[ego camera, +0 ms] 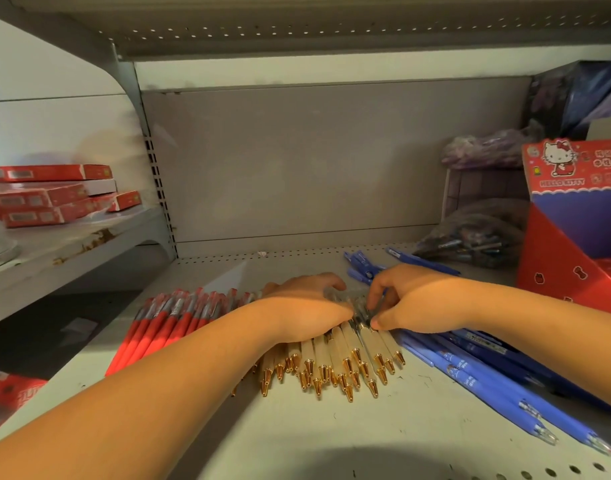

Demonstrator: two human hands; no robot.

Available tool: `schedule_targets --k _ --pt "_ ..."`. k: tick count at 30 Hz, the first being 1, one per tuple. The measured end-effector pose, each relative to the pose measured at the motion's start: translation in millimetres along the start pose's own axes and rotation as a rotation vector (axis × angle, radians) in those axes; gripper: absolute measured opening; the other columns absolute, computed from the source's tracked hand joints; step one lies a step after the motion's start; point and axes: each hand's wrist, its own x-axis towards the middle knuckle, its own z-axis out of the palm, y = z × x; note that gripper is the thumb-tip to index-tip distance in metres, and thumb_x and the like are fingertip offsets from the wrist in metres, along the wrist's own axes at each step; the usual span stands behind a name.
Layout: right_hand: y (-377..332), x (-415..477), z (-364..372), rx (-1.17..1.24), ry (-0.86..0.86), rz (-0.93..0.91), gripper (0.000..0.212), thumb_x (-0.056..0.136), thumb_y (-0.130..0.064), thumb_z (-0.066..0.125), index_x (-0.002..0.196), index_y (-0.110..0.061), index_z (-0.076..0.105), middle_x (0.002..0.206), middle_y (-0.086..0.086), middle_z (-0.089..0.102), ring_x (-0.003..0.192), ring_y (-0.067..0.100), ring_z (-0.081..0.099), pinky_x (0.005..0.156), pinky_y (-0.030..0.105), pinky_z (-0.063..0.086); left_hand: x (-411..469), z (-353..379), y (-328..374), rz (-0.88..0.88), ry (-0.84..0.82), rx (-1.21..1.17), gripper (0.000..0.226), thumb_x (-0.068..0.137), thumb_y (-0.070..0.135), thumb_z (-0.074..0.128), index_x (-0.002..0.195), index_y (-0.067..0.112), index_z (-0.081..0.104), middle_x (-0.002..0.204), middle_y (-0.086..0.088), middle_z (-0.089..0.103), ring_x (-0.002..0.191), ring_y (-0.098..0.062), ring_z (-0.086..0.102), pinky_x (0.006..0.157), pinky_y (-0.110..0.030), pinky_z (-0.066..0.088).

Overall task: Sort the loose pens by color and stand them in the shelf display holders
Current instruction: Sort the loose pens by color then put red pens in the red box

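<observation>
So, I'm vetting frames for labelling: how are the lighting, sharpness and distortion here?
Head view: wide-angle distortion bows the shelf edges; a dark rounded shadow lies at its bottom centre; the red pens look smeared, the cream pens fairly sharp; the purple bags at rear right are dim.

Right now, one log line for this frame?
stage: sorting; left hand cupped over cream gold-tipped pens; right hand pinching them; red pens lying left; blue pens right; red cardboard display box untouched

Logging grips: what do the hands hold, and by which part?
The left hand and right hand grip the cream pens at their clear upper ends, gold tips free.
</observation>
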Motion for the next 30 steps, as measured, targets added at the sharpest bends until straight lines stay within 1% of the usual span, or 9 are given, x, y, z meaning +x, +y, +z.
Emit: schedule_targets --k 5,10,15,17,20,23,25,27,30 --pt "-4.2 -3.6 -0.1 0.154 0.055 -0.058 0.013 0.086 -0.033 0.072 0.098 -0.029 0.07 0.089 -0.014 0.069 0.081 0.002 0.065 0.075 0.019 0.054 -1.2 -0.5 2.2 0.009 -0.016 -0.001 0.037 0.096 0.054 0.041 0.128 0.041 0.054 0.13 0.007 0.057 0.108 -0.015 0.047 0.108 -0.05 0.032" --pt "-9.1 -4.6 1.5 0.325 0.015 -0.065 0.012 0.09 -0.019 0.069 0.102 -0.019 0.071 0.085 -0.004 0.073 0.064 0.002 0.069 0.062 0.016 0.055 -2.2 0.0 3.4 -0.023 -0.028 0.009 0.041 0.09 0.056 0.053 0.127 0.039 0.05 0.118 0.007 0.055 0.098 -0.013 0.047 0.099 -0.041 0.039" --pt "-5.3 -8.3 0.7 0.685 -0.037 -0.01 0.018 0.09 -0.001 0.064 0.104 -0.006 0.074 0.09 0.013 0.075 0.077 0.018 0.071 0.077 0.027 0.059 0.8 0.2 0.6 -0.032 -0.026 -0.018 0.041 0.09 0.045 0.058 0.127 0.031 0.044 0.093 0.009 0.05 0.081 -0.007 0.047 0.076 -0.032 0.04" --pt "-6.2 -8.5 2.2 0.795 -0.085 -0.014 0.019 0.09 0.002 0.064 0.105 -0.002 0.073 0.093 0.012 0.076 0.086 0.019 0.073 0.079 0.025 0.059 0.9 0.3 -0.4 -0.037 -0.04 -0.016 0.047 0.092 0.047 0.055 0.133 0.032 0.039 0.1 0.008 0.053 0.088 -0.01 0.051 0.08 -0.034 0.043" --pt "-10.0 -7.0 4.4 0.878 -0.175 -0.008 0.018 0.09 0.002 0.063 0.105 0.0 0.074 0.101 0.011 0.075 0.094 0.019 0.073 0.079 0.023 0.059 2.1 1.2 -1.8 -0.043 -0.043 -0.014 0.054 0.093 0.054 0.048 0.142 0.037 0.033 0.137 0.001 0.049 0.119 -0.021 0.049 0.106 -0.045 0.037" --pt "-6.9 -5.6 -1.2 0.998 -0.207 0.004 0.016 0.089 0.003 0.063 0.1 0.001 0.075 0.102 0.014 0.074 0.095 0.024 0.073 0.079 0.027 0.06 2.0 3.3 -3.4 0.022 -0.053 0.006 0.046 0.096 0.057 0.039 0.138 0.04 0.042 0.138 0.002 0.049 0.12 -0.021 0.048 0.099 -0.04 0.037" --pt "-3.1 -3.2 -4.7 0.845 -0.082 -0.002 0.015 0.09 0.001 0.062 0.099 -0.003 0.073 0.096 0.016 0.074 0.09 0.027 0.073 0.074 0.028 0.061 2.4 4.4 -4.6 0.067 -0.055 0.009 0.043 0.095 0.06 0.036 0.13 0.039 0.05 0.124 0.004 0.055 0.107 -0.017 0.053 0.09 -0.036 0.04" --pt "-0.4 -0.5 -5.0 0.443 0.091 -0.007 0.016 0.092 -0.004 0.061 0.1 -0.013 0.071 0.091 0.01 0.074 0.084 0.024 0.071 0.071 0.025 0.058 3.0 5.3 -4.4 0.083 -0.07 0.051 0.05 0.092 0.068 0.038 0.13 0.037 0.05 0.118 0.005 0.054 0.093 -0.009 0.052 0.077 -0.028 0.04" --pt "-1.9 -0.9 -2.0 0.015 0.059 -0.002 0.019 0.094 -0.015 0.059 0.107 -0.026 0.067 0.1 -0.006 0.066 0.091 0.012 0.062 0.078 0.021 0.051 6.2 6.8 -4.9 0.045 -0.095 0.105 0.07 0.083 0.078 0.042 0.142 0.041 0.038 0.139 -0.001 0.046 0.112 -0.018 0.049 0.083 -0.031 0.039"
